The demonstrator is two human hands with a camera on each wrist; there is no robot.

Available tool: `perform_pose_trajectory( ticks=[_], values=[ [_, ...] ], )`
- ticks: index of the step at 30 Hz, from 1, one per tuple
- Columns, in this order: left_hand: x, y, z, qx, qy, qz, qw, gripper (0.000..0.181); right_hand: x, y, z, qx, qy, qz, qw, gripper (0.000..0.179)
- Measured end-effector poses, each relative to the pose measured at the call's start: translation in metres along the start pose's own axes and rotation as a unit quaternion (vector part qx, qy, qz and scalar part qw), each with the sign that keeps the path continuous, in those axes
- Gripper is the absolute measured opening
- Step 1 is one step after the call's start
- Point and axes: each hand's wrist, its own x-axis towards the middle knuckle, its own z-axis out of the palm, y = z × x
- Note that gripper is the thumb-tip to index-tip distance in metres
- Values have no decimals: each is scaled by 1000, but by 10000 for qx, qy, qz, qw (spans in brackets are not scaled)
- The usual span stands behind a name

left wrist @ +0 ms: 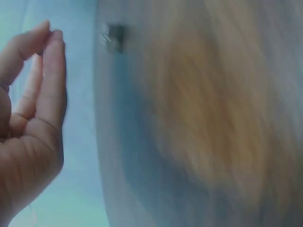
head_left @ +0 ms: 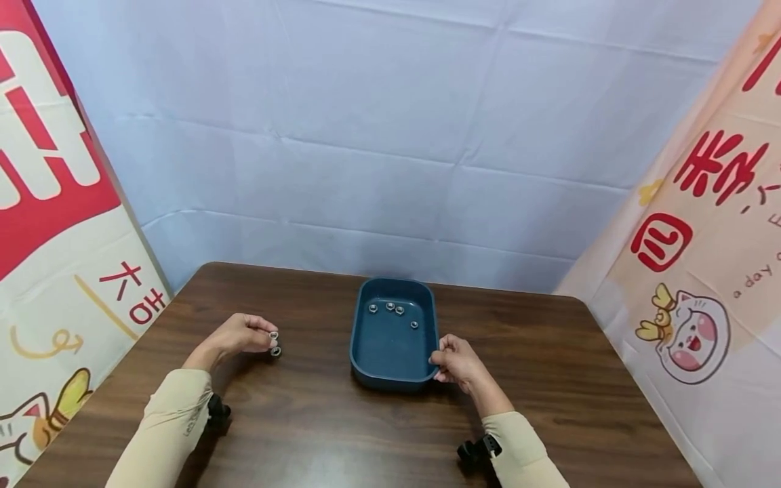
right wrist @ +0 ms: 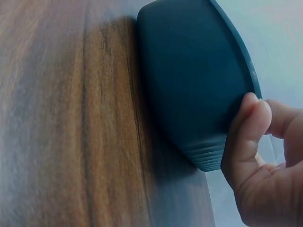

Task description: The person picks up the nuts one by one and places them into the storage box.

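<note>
My left hand [head_left: 247,333] pinches a small metal nut [head_left: 274,335] between thumb and fingertips, over the left part of the table. Just below it on the wood sits another nut [head_left: 276,352], blurred in the left wrist view. Thumb and fingertips of my right hand [head_left: 457,362] grip the rim of a dark blue tray [head_left: 393,359] at its near right corner. The right wrist view shows that hold on the tray wall [right wrist: 194,71] from outside. Inside the tray, several nuts [head_left: 399,310] lie scattered toward the far end.
The brown wooden table [head_left: 293,420] has rounded far corners. Behind it hangs a pale cloth [head_left: 390,169]. Printed banners stand at the left [head_left: 73,224] and right [head_left: 702,271] sides.
</note>
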Motion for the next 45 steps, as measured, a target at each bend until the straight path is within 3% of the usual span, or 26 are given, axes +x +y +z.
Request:
perform_pose_trajectory(
  ticks=[5,16,38,45],
  values=[
    [5,13,15,-208,212,41,9995,24,2,0,-1,38,106,-69,9999,18],
    [9,34,49,10,630,119,9979,26,4,6,0,44,71,-12,10000,18],
    [35,68,95,-353,542,-291,9975,24,5,2,0,34,-115,4,9999,19],
    [46,79,110,-337,537,-285,9976,24,2,2,-2,1,-156,-24,9999,18]
  ],
)
